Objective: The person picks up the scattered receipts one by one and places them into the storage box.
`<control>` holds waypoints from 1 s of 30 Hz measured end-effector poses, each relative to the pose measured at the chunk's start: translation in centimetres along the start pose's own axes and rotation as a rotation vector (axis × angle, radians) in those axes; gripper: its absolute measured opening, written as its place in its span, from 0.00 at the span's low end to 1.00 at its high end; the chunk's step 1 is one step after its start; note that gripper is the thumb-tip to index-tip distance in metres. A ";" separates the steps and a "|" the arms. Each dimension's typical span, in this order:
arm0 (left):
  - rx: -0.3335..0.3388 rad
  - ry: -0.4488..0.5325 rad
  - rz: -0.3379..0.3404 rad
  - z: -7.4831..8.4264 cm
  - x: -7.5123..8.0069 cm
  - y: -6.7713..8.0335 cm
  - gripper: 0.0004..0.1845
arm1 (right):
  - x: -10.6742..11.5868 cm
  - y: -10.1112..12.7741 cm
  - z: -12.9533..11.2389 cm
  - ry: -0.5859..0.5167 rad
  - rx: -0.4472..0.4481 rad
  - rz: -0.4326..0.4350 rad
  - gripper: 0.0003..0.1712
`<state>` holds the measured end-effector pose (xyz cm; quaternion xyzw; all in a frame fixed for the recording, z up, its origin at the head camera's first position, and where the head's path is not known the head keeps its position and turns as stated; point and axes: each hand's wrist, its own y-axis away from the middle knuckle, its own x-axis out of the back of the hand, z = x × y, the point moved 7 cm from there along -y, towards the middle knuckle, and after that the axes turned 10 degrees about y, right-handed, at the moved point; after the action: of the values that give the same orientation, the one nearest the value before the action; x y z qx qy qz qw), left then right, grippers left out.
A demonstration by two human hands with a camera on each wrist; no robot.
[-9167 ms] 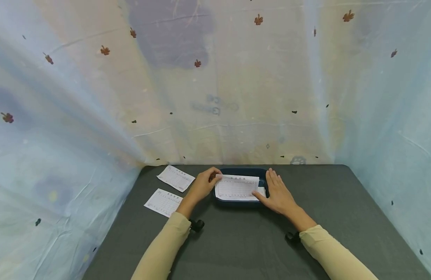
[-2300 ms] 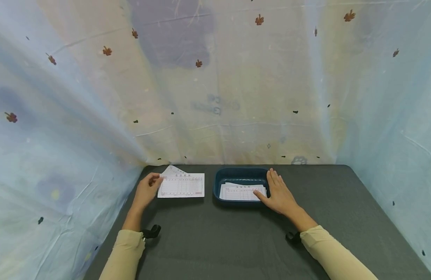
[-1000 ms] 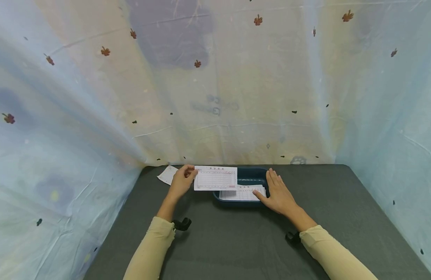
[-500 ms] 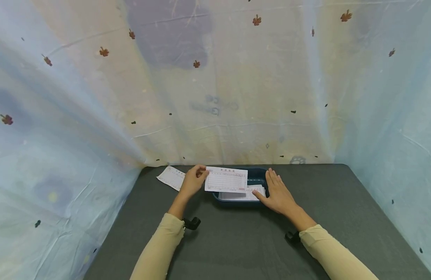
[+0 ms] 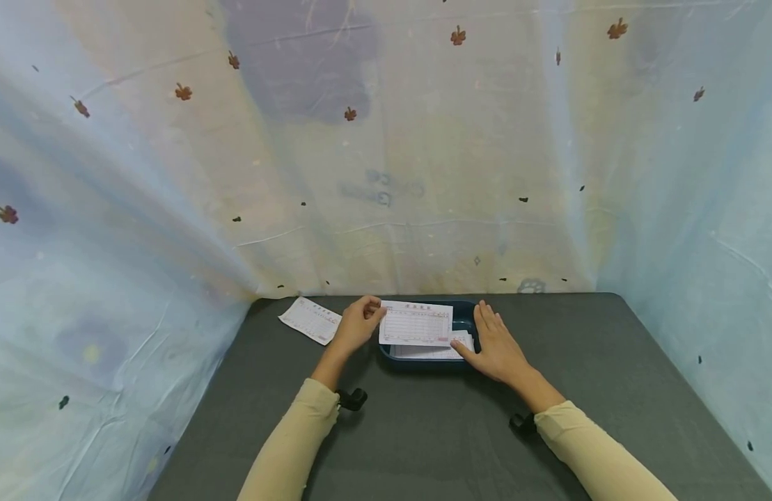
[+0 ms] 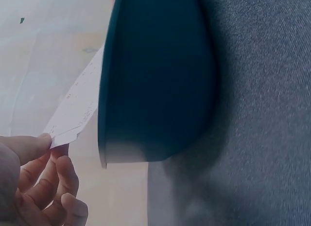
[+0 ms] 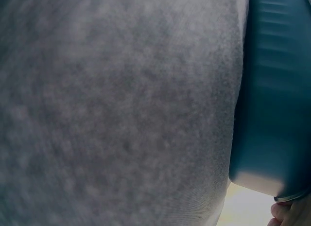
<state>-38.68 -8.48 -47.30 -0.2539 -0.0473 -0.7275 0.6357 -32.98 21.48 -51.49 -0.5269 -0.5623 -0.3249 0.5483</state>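
Between thumb and fingers, my left hand [image 5: 358,323] pinches the left edge of a white printed form slip [image 5: 417,324]. The slip hangs tilted above a dark blue tray [image 5: 466,315], hiding part of it. Under it, several more form slips [image 5: 423,353] lie in the tray. My right hand [image 5: 497,348] rests against the tray's right side with straight fingers, its thumb reaching over the rim by the slips. The left wrist view shows the pinched slip [image 6: 80,99] beside the tray's outer wall [image 6: 160,80]. Only some fingers [image 7: 291,214] appear in the right wrist view.
Another printed form slip [image 5: 311,320] lies on the dark grey table [image 5: 423,431], left of the tray. A patterned cloth [image 5: 417,174] hangs behind the table and along both sides.
One slip that lay left of the tray was picked up by my left hand and carried right, over the tray. An earlier slip was released into it. My right hand has stayed put.
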 end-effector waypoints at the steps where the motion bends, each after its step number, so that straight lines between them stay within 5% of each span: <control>1: 0.000 -0.001 -0.008 0.0 -0.2 0.0 0.15 | 0.0 0.0 0.0 -0.002 0.003 -0.001 0.64; 30: 0.000 -0.115 -0.091 -0.2 -3.1 -0.1 0.10 | 0.0 0.0 0.0 0.012 -0.005 0.002 0.64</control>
<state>-38.65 -5.74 -48.79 -0.2928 -0.0952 -0.7397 0.5983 -32.97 21.46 -51.49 -0.5268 -0.5576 -0.3291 0.5507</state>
